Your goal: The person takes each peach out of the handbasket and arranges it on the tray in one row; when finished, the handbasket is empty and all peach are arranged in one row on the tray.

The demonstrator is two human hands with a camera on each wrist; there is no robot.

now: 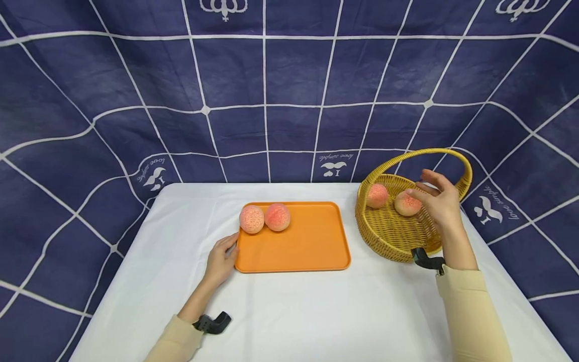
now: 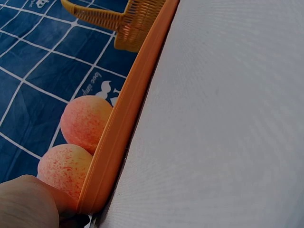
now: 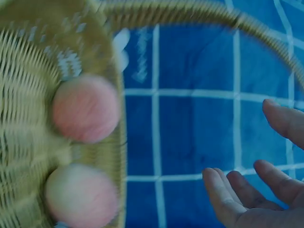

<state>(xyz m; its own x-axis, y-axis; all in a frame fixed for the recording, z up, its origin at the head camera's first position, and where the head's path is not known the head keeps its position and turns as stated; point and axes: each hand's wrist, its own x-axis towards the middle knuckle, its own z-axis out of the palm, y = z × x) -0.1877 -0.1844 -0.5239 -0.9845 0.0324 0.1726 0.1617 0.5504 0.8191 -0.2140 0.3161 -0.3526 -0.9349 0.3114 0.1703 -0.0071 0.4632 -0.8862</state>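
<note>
My left hand (image 1: 221, 259) touches the left edge of an orange tray (image 1: 298, 251) lying on the table. Two pinkish peaches sit side by side in the tray's far left corner: a left peach (image 1: 251, 219) and a right peach (image 1: 278, 217). On the right, my right hand (image 1: 441, 203) is raised over a wicker basket (image 1: 384, 236) under its arched handle. One peach (image 1: 377, 195) lies at the basket's back left, and another peach (image 1: 406, 204) is beside it. In the right wrist view the fingers (image 3: 278, 183) are spread, apart from both peaches and holding nothing.
The basket's tall handle (image 1: 427, 152) arches above the right hand. A white cloth (image 1: 307, 311) covers the table. Behind and at both sides hangs a dark blue cloth (image 1: 294, 75) with white grid lines.
</note>
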